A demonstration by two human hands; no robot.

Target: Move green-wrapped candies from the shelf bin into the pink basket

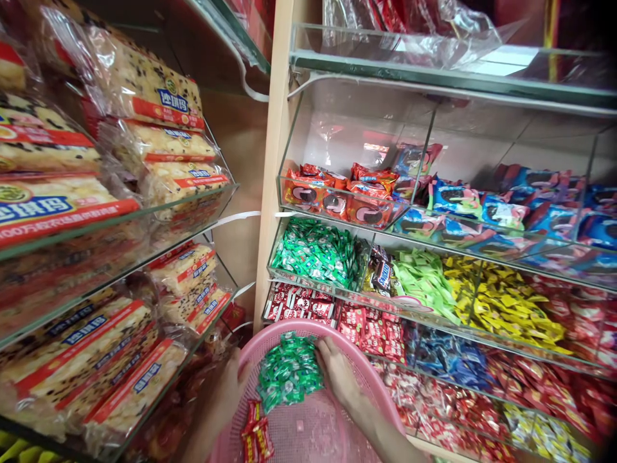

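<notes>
A pink plastic basket [308, 328] with perforated sides is tilted toward me at the bottom centre. In it lie a heap of small green-wrapped candies [289, 373] and a few red-and-yellow wrapped candies [257, 434]. My left hand [232, 381] is closed over the basket's left rim, its fingers partly hidden and blurred. Inside the basket, my right hand [335, 370] rests against the right side of the green heap with its fingers stretched out. Behind the basket, a glass bin [315, 278] holds more of the same green candies.
Glass shelves with packaged sachima bars [159, 96] stand close on the left. A wooden post [274, 161] divides the shelving. On the right are bins of orange cookie packs [337, 193], blue cookie packs [453, 196], yellow candies [506, 305] and red candies [371, 331].
</notes>
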